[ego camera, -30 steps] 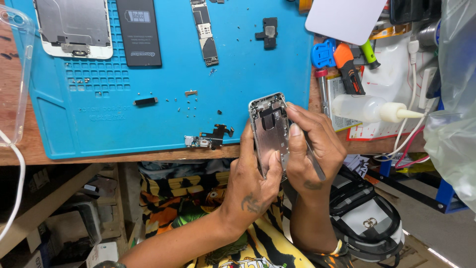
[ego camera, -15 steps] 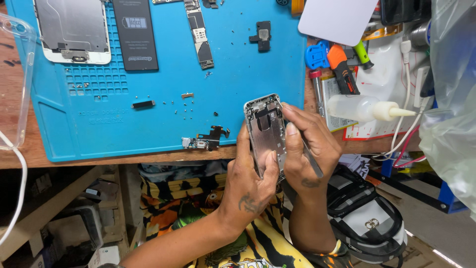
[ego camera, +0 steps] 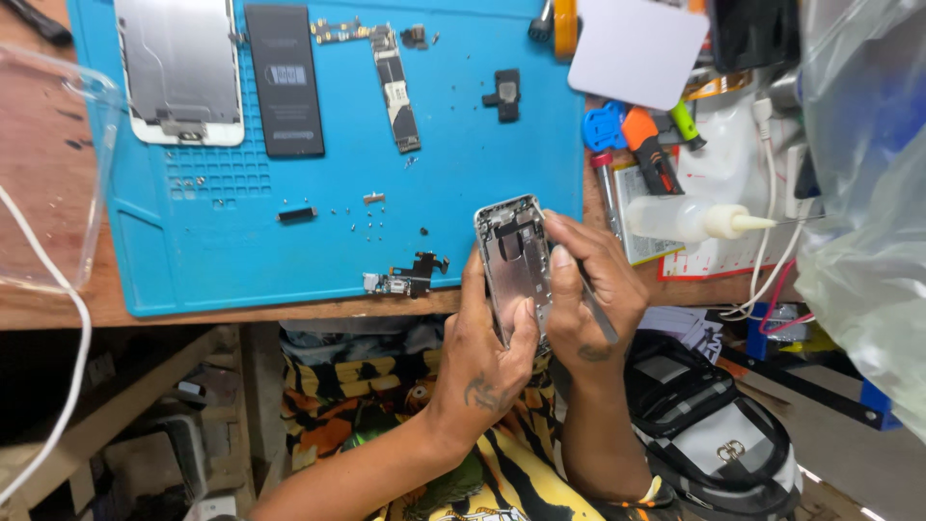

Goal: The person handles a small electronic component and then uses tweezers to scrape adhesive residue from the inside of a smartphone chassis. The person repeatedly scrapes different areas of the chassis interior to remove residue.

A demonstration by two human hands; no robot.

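Phone shell point(ego camera: 516, 270) sits centre frame, just below the blue mat point(ego camera: 241, 251) edge, held off the tabletop point(ego camera: 48, 309) over the lap. Left hand point(ego camera: 487, 357) grip closed round its lower half, thumb pressed on the open inside. Right hand point(ego camera: 593, 289) grip closed on a thin tool point(ego camera: 590, 294) like a pen, tip hidden at the shell's upper right edge — contact point can't be seen.

Doing it well, my read: keep the shell braced by thumb and palm, keep the tool low and light so it doesn't slip, and work above the mat so small bits don't drop to the floor.

Counts on the mat, upper left: one screen panel point(ego camera: 181, 72), one battery point(ego camera: 285, 82), one long board point(ego camera: 394, 87), one small black part point(ego camera: 504, 95), one flex connector point(ego camera: 410, 278) near the bottom edge, scattered screws — too tiny to count. Right of the mat: one squeeze bottle point(ego camera: 690, 219), one white card point(ego camera: 637, 48). Lower right: one bag point(ego camera: 709, 425).
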